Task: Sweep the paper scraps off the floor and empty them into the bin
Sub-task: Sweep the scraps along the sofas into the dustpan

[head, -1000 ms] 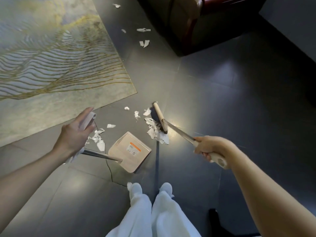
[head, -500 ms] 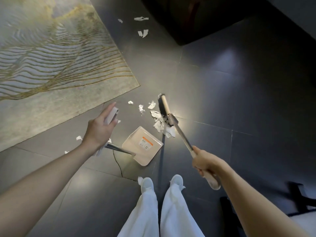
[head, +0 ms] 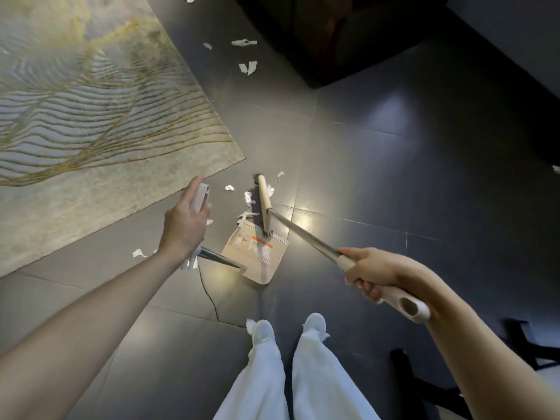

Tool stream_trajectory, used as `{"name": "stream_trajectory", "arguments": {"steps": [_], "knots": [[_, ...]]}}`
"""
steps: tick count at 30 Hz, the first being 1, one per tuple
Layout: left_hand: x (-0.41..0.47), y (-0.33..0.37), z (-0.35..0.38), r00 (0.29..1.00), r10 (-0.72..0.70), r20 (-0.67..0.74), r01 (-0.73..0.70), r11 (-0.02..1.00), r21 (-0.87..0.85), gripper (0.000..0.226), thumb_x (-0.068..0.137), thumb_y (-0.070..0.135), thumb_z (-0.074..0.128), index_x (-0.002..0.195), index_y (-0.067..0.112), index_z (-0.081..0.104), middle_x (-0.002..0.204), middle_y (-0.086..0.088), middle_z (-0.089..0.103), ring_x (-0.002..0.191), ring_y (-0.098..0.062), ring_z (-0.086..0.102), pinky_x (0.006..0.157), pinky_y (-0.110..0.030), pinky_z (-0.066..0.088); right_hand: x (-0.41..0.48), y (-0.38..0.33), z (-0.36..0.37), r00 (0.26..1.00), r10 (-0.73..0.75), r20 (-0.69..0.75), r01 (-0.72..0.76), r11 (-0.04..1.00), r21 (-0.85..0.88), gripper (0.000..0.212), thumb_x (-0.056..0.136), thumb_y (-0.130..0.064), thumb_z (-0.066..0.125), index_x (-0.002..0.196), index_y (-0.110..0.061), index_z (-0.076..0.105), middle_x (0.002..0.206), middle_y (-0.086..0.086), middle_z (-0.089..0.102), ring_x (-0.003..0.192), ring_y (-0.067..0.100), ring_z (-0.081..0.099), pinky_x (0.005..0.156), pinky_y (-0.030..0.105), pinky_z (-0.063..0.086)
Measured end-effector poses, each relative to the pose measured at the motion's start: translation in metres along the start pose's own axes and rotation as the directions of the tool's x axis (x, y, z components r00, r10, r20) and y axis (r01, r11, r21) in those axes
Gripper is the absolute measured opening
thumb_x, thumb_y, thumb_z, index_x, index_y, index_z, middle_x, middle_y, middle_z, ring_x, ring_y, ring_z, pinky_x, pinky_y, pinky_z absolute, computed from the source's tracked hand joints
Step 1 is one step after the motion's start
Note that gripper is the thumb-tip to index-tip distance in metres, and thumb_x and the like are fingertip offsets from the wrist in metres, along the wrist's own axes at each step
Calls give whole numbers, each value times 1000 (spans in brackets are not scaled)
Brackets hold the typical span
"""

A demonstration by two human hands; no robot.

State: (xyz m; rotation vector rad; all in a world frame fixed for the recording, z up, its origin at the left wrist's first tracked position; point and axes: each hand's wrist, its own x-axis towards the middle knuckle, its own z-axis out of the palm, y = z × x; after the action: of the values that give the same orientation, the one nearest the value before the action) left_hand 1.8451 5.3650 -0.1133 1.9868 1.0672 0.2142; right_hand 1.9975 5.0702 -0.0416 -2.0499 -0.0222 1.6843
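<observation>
My left hand (head: 186, 221) grips the pale top of the dustpan handle. The beige dustpan (head: 257, 259) rests on the dark tiled floor in front of my feet. My right hand (head: 374, 272) grips the beige end of the broom handle. The broom head (head: 264, 204) lies across the dustpan's front lip, with white paper scraps (head: 248, 201) bunched against its bristles on the left. A few loose scraps (head: 229, 187) lie beyond the broom. More scraps (head: 248, 67) lie farther off near the dark furniture, and one scrap (head: 138, 253) sits below my left wrist. No bin is in view.
A patterned rug (head: 91, 122) covers the floor to the left, its corner close to the dustpan. Dark furniture (head: 333, 40) stands at the top. A crack (head: 212, 301) runs through a floor tile. My white shoes (head: 263, 331) stand just behind the dustpan. A dark chair base (head: 424, 383) sits lower right.
The broom head has swept the scrap pile toward me, up to the dustpan's lip. My left hand and the dustpan have shifted to the right. The view has tilted down.
</observation>
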Motion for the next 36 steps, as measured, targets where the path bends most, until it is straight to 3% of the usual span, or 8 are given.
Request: {"name": "stream_trajectory", "arguments": {"steps": [4, 8, 17, 20, 23, 28, 31, 36], "knots": [[2, 1, -4, 999, -16, -41, 17, 1000, 13, 48, 97, 28, 51, 139, 48, 37, 112, -2, 61, 94, -29, 58, 74, -33, 43, 13, -32, -14, 994, -64, -83, 64, 998, -3, 64, 88, 5, 46, 142, -29, 40, 52, 3, 44, 36, 8, 38, 36, 18, 35], [5, 3, -10, 990, -71, -122, 74, 997, 21, 40, 98, 41, 47, 135, 52, 37, 93, -4, 63, 82, -30, 58, 76, -42, 49, 51, -70, -29, 967, -165, -196, 105, 953, -285, 60, 83, 2, 44, 138, -22, 44, 44, 1, 51, 36, 15, 45, 40, 23, 41], [35, -7, -30, 947, -226, -229, 218, 974, -59, 45, 95, 34, 53, 126, 62, 39, 68, -1, 60, 50, -16, 47, 52, -28, 43, 157, -133, -59, 941, -257, -221, 40, 731, -681, 64, 85, -8, 40, 148, -19, 32, 86, 3, 53, 65, 15, 54, 46, 23, 40], [45, -9, -30, 930, -264, -256, 245, 964, -106, 47, 94, 32, 55, 131, 57, 41, 80, -2, 63, 55, -13, 51, 52, -23, 42, 172, -138, -53, 977, -177, -119, 41, 702, -711, 60, 78, -5, 40, 137, -13, 43, 72, 5, 63, 63, 22, 62, 55, 27, 49], [54, -9, -24, 912, -297, -283, 252, 950, -183, 51, 94, 24, 56, 134, 53, 43, 121, -11, 64, 57, -5, 53, 52, -21, 42, 168, -134, -39, 990, -133, -43, 54, 649, -759, 60, 73, -4, 41, 133, -14, 48, 62, 2, 63, 53, 16, 60, 45, 23, 44], [62, -1, -16, 908, -288, -304, 232, 950, -207, 54, 94, 21, 55, 137, 49, 40, 136, -5, 57, 81, -29, 64, 64, -31, 51, 140, -137, -22, 989, -70, 127, 144, 578, -803, 69, 77, -5, 46, 141, -24, 34, 61, 0, 61, 47, 11, 56, 41, 20, 42], [60, 3, -13, 906, -291, -307, 243, 952, -187, 54, 95, 20, 54, 140, 46, 38, 134, -10, 57, 105, -41, 60, 81, -43, 53, 117, -146, -25, 976, 19, 216, 149, 665, -732, 65, 79, -3, 45, 141, -21, 34, 62, 6, 56, 47, 16, 50, 48, 26, 43], [55, 6, -10, 915, -268, -301, 233, 961, -148, 53, 95, 20, 53, 141, 43, 39, 130, -10, 61, 96, -40, 62, 82, -42, 51, 86, -164, -46, 974, 49, 221, 95, 795, -599, 53, 86, 1, 45, 136, -16, 44, 44, 1, 46, 35, 12, 40, 38, 18, 37]]}}
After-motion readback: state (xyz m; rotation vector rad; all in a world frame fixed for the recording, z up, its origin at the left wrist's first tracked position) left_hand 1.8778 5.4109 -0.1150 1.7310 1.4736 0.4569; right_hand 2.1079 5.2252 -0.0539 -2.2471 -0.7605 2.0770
